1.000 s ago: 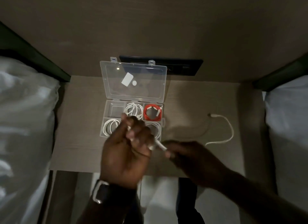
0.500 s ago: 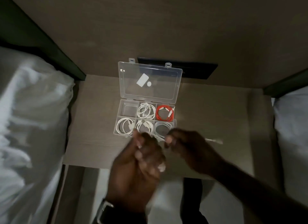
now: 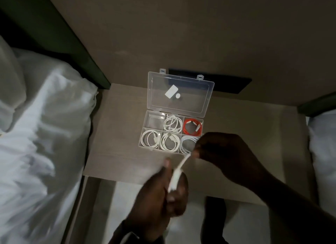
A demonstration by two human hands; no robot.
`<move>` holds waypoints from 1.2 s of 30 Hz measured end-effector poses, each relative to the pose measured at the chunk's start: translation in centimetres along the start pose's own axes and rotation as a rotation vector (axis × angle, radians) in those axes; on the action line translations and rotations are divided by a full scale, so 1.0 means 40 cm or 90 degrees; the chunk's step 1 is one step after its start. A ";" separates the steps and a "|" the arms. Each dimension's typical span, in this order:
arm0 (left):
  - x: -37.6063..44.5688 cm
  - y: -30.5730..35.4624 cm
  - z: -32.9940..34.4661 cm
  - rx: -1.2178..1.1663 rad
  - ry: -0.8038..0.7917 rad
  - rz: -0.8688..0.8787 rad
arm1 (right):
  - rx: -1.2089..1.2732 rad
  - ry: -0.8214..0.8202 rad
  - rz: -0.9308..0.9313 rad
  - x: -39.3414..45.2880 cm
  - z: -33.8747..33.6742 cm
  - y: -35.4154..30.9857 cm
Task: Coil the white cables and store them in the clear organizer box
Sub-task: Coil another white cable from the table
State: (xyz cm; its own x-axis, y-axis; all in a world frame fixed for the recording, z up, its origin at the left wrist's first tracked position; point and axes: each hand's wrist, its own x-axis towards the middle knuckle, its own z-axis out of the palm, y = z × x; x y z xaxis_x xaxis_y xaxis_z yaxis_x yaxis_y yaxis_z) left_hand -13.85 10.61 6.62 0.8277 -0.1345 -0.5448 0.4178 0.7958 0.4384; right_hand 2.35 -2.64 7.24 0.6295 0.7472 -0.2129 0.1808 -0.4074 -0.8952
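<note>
While one white cable point(image 3: 177, 173) is being gripped between the left hand point(image 3: 160, 194) and right hand point(image 3: 218, 149), five organizer box point(image 3: 143, 133) compartments are already being occupied — one is being left empty.

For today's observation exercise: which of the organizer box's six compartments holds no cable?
The back-left compartment of the organizer box; the other five each hold a coiled cable, one of them red.
</note>
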 end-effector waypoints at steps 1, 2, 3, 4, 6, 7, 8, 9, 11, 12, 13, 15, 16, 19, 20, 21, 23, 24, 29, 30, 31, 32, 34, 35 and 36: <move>0.002 0.013 0.005 -0.086 -0.042 0.058 | 0.061 0.004 0.019 -0.004 0.045 -0.017; 0.007 0.024 0.009 -0.169 -0.069 0.117 | 0.131 0.021 0.065 -0.007 0.102 -0.018; 0.014 0.042 0.014 -0.227 -0.065 0.166 | 0.168 0.030 0.072 -0.015 0.144 -0.014; 0.023 0.057 0.014 -0.283 -0.058 0.200 | 0.196 0.024 0.096 -0.022 0.172 -0.011; 0.041 0.069 0.008 -0.291 0.040 0.264 | 0.226 -0.009 0.145 -0.057 0.249 -0.028; 0.046 0.070 -0.002 -0.269 0.089 0.291 | 0.263 -0.016 0.168 -0.075 0.280 -0.042; 0.048 0.066 -0.016 -0.249 0.120 0.311 | 0.333 -0.003 0.214 -0.081 0.299 -0.041; 0.047 0.058 -0.031 -0.229 0.136 0.321 | 0.393 0.008 0.252 -0.084 0.303 -0.048; 0.047 0.039 -0.050 -0.156 0.155 0.331 | 0.462 0.033 0.280 -0.082 0.299 -0.041; 0.049 0.031 -0.056 -0.120 0.159 0.337 | 0.488 0.041 0.288 -0.082 0.297 -0.038; 0.049 0.025 -0.062 -0.100 0.153 0.339 | 0.519 0.051 0.307 -0.083 0.294 -0.038; 0.054 0.022 -0.070 -0.091 0.115 0.337 | 0.582 0.076 0.338 -0.080 0.286 -0.040; 0.056 0.024 -0.072 -0.086 0.080 0.337 | 0.609 0.085 0.356 -0.079 0.280 -0.043; 0.061 0.027 -0.079 -0.150 -0.039 0.333 | 0.716 0.099 0.395 -0.069 0.270 -0.030; 0.060 0.029 -0.082 -0.183 -0.056 0.327 | 0.756 0.101 0.415 -0.066 0.266 -0.032; 0.061 0.033 -0.087 -0.207 -0.057 0.322 | 0.782 0.105 0.428 -0.063 0.262 -0.029; 0.059 0.045 -0.097 -0.228 -0.033 0.303 | 0.835 0.094 0.458 -0.056 0.255 -0.033; 0.056 0.052 -0.101 -0.233 -0.017 0.291 | 0.862 0.071 0.466 -0.054 0.252 -0.038; 0.054 0.085 -0.135 -0.246 0.055 0.263 | 0.863 -0.036 0.349 -0.064 0.256 -0.020; 0.057 0.086 -0.138 -0.247 0.058 0.264 | 0.820 -0.053 0.306 -0.067 0.259 -0.021; 0.061 0.083 -0.138 -0.247 0.062 0.268 | 0.750 -0.055 0.264 -0.068 0.264 -0.017; 0.066 0.076 -0.134 -0.249 0.068 0.274 | 0.650 -0.036 0.233 -0.067 0.267 -0.016; 0.074 0.055 -0.123 -0.260 0.090 0.287 | 0.420 0.045 0.192 -0.062 0.274 -0.010; 0.076 0.044 -0.118 -0.268 0.103 0.293 | 0.351 0.076 0.179 -0.056 0.276 -0.006; 0.078 0.036 -0.116 -0.279 0.112 0.297 | 0.332 0.099 0.180 -0.051 0.276 -0.005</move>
State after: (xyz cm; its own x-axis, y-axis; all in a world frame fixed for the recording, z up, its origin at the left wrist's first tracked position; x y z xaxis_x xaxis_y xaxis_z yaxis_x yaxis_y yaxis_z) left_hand -12.38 14.08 2.24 0.7957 0.3519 -0.4930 -0.1916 0.9184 0.3463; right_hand -7.29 1.73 3.55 0.7086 0.5464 -0.4465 -0.3792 -0.2387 -0.8940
